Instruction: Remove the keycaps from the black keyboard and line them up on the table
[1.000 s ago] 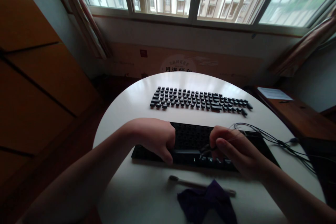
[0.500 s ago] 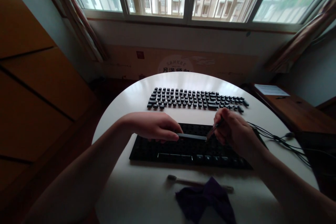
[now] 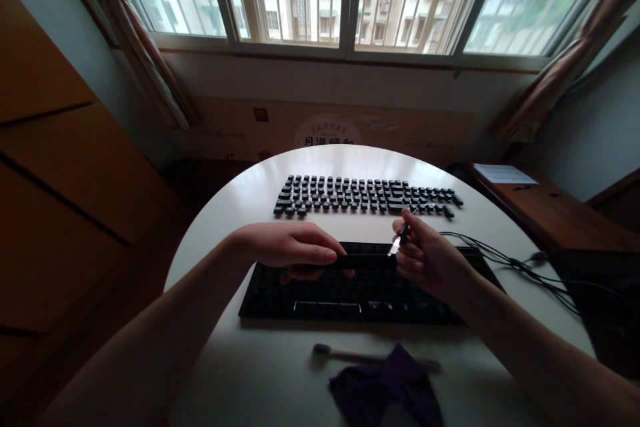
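Observation:
My left hand (image 3: 295, 243) grips one end of a long black space bar (image 3: 367, 261), raised above the black keyboard (image 3: 310, 315). Closed around a keycap puller (image 3: 395, 245) with a dark body and a shiny metal end, my right hand (image 3: 427, 250) is at the bar's other end. The metal end meets the bar or lies just above it; I cannot tell which. Below them, the keyboard has most of its keycaps off, and a pale outline marks the long gap in its bottom row. Its middle is partly hidden by my hands.
Several black keycaps (image 3: 340, 197) lie in rows on the round white table (image 3: 210, 240), behind the keyboard. A toothbrush (image 3: 345, 353) and a purple cloth (image 3: 387, 387) lie in front. Black cables (image 3: 530, 270) run off to the right, near a wooden desk (image 3: 540, 207).
The space bar has come up off the keyboard's bottom row, leaving a gap there. Both hands have risen with it, and the bar has turned in my left hand over the last half second.

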Available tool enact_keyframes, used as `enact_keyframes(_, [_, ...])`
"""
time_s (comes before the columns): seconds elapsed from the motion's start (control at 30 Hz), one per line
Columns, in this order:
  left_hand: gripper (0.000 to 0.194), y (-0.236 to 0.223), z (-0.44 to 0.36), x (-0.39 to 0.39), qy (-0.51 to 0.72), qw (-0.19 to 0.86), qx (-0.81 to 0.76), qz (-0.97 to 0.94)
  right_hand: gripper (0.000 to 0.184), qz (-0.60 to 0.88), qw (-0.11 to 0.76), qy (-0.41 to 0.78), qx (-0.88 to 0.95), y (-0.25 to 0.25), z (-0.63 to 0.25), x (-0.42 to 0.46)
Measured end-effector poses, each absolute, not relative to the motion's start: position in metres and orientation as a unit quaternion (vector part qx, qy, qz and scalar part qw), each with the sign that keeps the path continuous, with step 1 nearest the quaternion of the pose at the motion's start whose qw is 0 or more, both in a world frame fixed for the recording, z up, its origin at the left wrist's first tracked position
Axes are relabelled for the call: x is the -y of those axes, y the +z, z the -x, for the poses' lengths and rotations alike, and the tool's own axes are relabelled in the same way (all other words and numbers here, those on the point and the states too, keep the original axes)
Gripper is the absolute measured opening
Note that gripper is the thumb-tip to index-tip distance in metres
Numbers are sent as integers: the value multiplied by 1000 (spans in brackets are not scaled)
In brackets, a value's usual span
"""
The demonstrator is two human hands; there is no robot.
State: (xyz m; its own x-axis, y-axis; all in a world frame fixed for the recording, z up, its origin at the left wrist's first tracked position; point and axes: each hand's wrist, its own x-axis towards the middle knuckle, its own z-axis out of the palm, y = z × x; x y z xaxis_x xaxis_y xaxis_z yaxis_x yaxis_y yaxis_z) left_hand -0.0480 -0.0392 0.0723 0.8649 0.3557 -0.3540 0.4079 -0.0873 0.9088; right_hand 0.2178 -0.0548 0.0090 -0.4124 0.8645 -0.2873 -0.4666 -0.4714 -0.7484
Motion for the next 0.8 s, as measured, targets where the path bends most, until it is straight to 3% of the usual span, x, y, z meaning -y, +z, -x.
enact_keyframes(0.17, [39,71,49,37,-5,599,-267,-755,31,346,444,778,281,10,-221,52])
enact_keyframes(0.37, [32,69,62,30,37,591,-273,-758,25,349,556,693,298,13,-242,35])
enact_keyframes(0.5, [23,71,62,31,50,594,-278,-753,20,347,586,662,313,17,-247,34])
enact_keyframes(0.67, [15,67,57,30,52,608,-284,-740,33,349,607,600,387,23,-236,47])
enact_keyframes(0.8, [16,60,59,27,96,611,-303,-725,47,351,640,454,510,22,-231,56])
